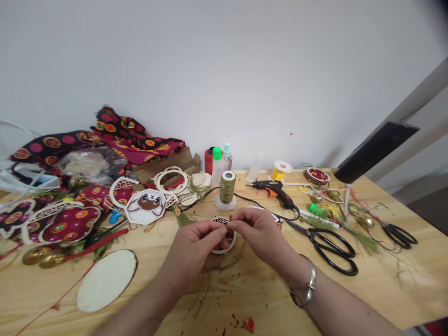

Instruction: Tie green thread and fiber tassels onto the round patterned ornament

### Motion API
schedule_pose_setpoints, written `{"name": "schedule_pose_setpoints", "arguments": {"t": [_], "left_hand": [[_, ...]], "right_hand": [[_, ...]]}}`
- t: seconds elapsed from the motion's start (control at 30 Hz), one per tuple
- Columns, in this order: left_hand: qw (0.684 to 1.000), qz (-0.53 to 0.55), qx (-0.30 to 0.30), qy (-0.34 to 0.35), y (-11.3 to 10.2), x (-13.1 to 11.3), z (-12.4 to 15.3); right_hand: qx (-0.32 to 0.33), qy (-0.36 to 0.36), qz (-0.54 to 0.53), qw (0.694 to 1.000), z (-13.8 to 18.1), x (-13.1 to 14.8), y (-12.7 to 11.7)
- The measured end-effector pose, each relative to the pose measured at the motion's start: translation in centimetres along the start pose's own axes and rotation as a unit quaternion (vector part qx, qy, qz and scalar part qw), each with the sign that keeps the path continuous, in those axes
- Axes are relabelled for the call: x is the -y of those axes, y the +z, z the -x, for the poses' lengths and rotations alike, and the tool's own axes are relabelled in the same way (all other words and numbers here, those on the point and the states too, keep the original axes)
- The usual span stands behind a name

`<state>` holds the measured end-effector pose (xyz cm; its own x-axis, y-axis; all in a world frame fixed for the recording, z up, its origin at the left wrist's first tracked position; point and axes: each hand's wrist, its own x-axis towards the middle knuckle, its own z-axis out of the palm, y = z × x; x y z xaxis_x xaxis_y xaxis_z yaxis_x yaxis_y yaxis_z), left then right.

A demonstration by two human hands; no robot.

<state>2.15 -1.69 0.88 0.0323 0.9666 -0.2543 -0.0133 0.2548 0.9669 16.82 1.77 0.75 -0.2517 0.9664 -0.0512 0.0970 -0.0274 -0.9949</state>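
Observation:
My left hand (196, 245) and my right hand (259, 233) meet at the middle of the table, fingertips pinched together on fine olive thread (230, 218), of which only a little shows. Just beneath the fingers lies a round cut-out wooden ornament (220, 252) with dark patterned fabric inside its ring; the hands partly cover it. Thin loose strands trail on the wood below. Behind the hands stands a spool of olive thread (227, 189) on a white base. A silver bangle (311, 282) circles my right wrist.
At right lie black-handled scissors (327, 247), smaller scissors (399, 234), a glue gun (275, 190) and a yellow cord spool (279, 171). Left are patterned fabric (136, 140), a sheep-face ornament (146, 206) and a pale oval disc (107, 281). Bottles (217, 168) stand by the wall.

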Motion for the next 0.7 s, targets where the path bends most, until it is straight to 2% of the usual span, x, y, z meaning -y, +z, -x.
{"name": "schedule_pose_setpoints", "arguments": {"t": [0.13, 0.3, 0.5, 0.57, 0.7], "left_hand": [[0.996, -0.072, -0.041, 0.040, -0.3, -0.5, 0.0], [0.954, -0.210, -0.096, 0.189, -1.0, 0.2, -0.6], [0.944, -0.259, -0.051, 0.196, -0.5, 1.0, 0.1], [0.924, -0.293, -0.033, 0.244, -0.1, 1.3, 0.5], [0.856, -0.370, 0.004, 0.361, 0.2, 2.3, 0.8]], "right_hand": [[-0.020, -0.039, 0.071, 0.996, -0.2, 0.0, -0.6], [-0.063, -0.078, 0.121, 0.988, -0.3, -0.3, -1.2], [-0.085, -0.054, 0.136, 0.986, -0.2, -0.1, -1.2], [-0.088, -0.035, 0.125, 0.988, -0.3, 0.0, -1.2], [-0.088, -0.005, 0.082, 0.993, -0.6, -0.1, -1.2]]}}
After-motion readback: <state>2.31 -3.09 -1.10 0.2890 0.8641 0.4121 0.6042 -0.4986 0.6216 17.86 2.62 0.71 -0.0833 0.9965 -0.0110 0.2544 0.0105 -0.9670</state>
